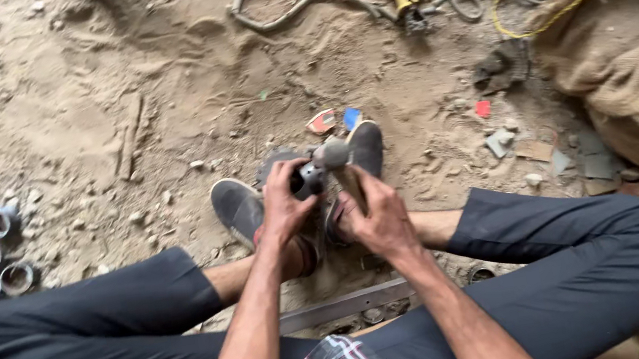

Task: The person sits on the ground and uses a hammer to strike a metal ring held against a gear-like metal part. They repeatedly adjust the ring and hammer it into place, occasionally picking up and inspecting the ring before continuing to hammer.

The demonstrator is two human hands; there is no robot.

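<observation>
Gripping hammer in right hand, seemingly.

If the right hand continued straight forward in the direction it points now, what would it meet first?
The right hand grips a hammer and points up and away from the body. Going straight on, it would probably first meet the dark shoe just beyond it, though depth is hard to judge.

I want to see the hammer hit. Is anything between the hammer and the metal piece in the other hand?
Nothing visible. The right hand holds the hammer with its head right beside the small metal piece gripped in the left hand. Whether they touch is unclear.
</observation>
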